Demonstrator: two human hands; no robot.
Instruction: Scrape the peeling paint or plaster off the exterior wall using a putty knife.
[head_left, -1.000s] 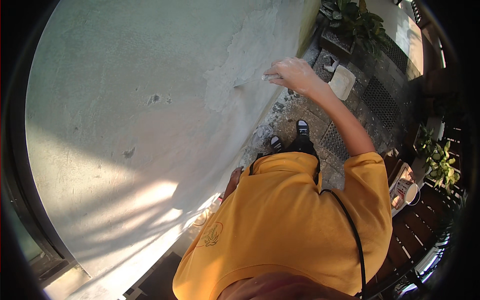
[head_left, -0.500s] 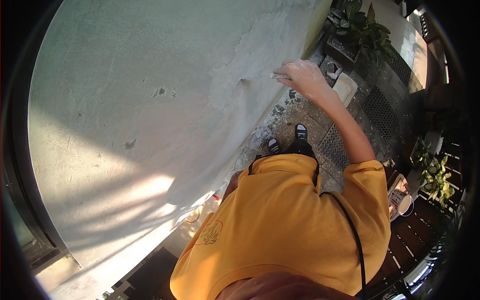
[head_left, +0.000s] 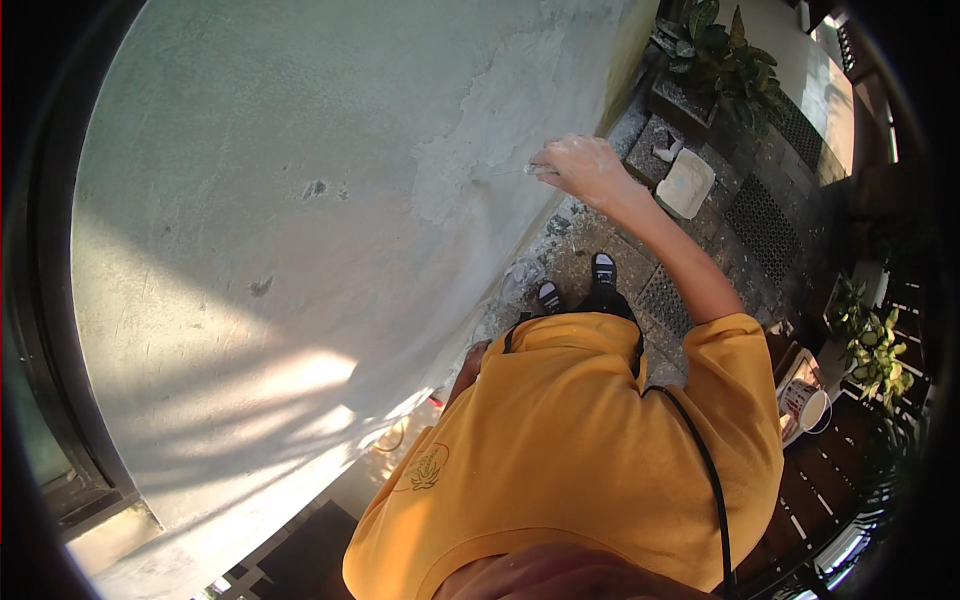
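Right hand [head_left: 585,168] clenched on a small scraper [head_left: 520,171], blade against a pale patch [head_left: 500,130] on the grey wall [head_left: 280,200], left hand hidden beside yellow shirt [head_left: 580,440], grip unclear, paved floor [head_left: 690,270] below

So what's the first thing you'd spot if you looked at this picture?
Probably the big pale wall filling the left side, with a rough lighter patch near the top. The right hand reaches up to that patch, its grip closed on a thin tool pressed against the wall. Below is a bright yellow shirt, and green plants stand at the top right.
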